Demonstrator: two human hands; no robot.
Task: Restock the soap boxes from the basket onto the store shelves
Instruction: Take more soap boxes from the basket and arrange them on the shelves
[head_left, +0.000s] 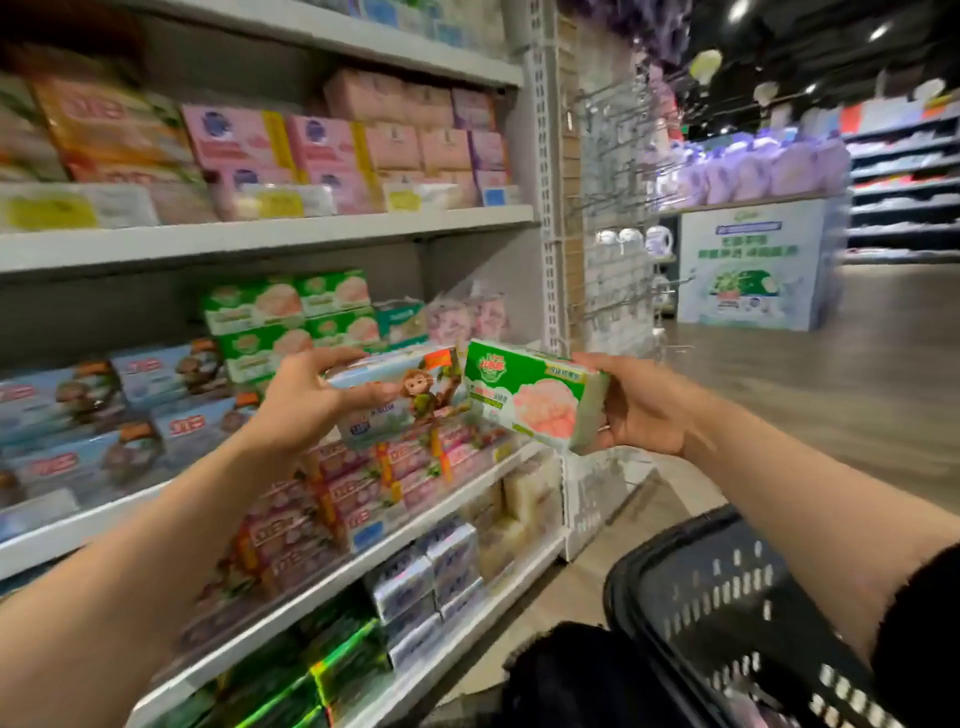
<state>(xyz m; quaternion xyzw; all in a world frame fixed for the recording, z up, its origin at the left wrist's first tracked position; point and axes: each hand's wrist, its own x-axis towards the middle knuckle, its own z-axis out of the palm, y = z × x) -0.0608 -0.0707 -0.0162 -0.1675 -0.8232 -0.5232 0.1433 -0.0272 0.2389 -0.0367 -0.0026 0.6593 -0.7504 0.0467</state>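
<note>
My left hand grips a light-blue soap box with a cartoon monkey, held in front of the middle shelf. My right hand grips a green and white soap box with a pink picture, just right of the monkey box. The two boxes nearly touch. Matching green boxes are stacked on the middle shelf behind my left hand. Blue boxes of the monkey kind lie to the left on the same shelf. The black plastic basket sits low at the right, under my right forearm.
White shelving runs along the left, with pink boxes on the upper shelf and red-pink and silver packs on lower shelves. A rack of metal hooks ends the shelving. An aisle floor and a display stand lie beyond.
</note>
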